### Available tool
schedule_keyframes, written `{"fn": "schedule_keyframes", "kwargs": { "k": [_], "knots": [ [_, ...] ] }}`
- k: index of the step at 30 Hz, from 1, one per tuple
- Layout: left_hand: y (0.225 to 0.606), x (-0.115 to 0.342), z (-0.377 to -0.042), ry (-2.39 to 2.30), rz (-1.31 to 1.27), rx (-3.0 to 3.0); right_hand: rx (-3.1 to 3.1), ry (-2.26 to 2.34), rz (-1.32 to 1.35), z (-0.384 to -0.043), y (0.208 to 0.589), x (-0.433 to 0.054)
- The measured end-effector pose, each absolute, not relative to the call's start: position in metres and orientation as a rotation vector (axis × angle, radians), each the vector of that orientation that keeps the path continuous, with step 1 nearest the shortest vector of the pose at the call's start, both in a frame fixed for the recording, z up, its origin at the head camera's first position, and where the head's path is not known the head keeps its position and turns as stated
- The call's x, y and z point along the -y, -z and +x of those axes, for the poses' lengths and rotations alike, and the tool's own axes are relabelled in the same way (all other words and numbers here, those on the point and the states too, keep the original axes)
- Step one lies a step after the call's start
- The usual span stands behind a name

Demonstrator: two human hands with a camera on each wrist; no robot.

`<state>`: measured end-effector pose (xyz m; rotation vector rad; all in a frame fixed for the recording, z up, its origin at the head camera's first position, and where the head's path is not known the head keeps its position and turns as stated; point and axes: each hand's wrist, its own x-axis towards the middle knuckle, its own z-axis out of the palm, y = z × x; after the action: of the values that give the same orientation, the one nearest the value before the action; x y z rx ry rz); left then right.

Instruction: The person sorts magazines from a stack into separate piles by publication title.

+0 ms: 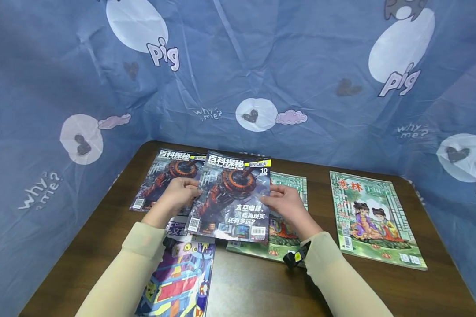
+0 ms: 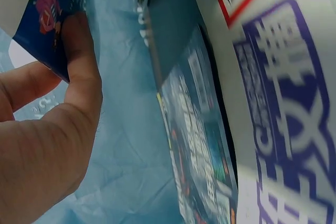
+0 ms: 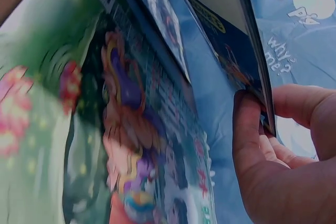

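Both hands hold up a dark Scientific Exploration magazine [image 1: 230, 198] by its two sides, its cover towards the head camera. My left hand [image 1: 178, 193] pinches the left edge; in the left wrist view its thumb and fingers [image 2: 81, 72] grip the magazine's lower part [image 2: 44, 30]. At the right edge, my right hand [image 1: 287, 204] pinches between thumb and fingers, as the right wrist view shows around the magazine's edge [image 3: 257, 66]. A magazine with the same dark cover [image 1: 152, 187] lies behind the left hand. The held magazine partly covers a green magazine [image 1: 254, 251].
A purple, colourful magazine [image 1: 178, 281] lies at the front left under the left forearm. Another green magazine [image 1: 374, 224] with two cartoon figures lies at the right on the brown wooden table [image 1: 246, 286]. A blue printed cloth [image 1: 206, 79] hangs around the table's back and sides.
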<state>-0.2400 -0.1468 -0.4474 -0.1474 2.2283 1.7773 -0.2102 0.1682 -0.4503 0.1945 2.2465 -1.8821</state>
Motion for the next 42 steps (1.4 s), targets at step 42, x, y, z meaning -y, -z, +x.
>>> {"fn": "schedule_keyframes", "kwargs": {
  "k": [42],
  "knots": [
    [0.442, 0.221, -0.287, -1.636, -0.344, -2.391, -2.136, 1.978, 0.187, -0.265, 0.45, -0.078]
  ]
}}
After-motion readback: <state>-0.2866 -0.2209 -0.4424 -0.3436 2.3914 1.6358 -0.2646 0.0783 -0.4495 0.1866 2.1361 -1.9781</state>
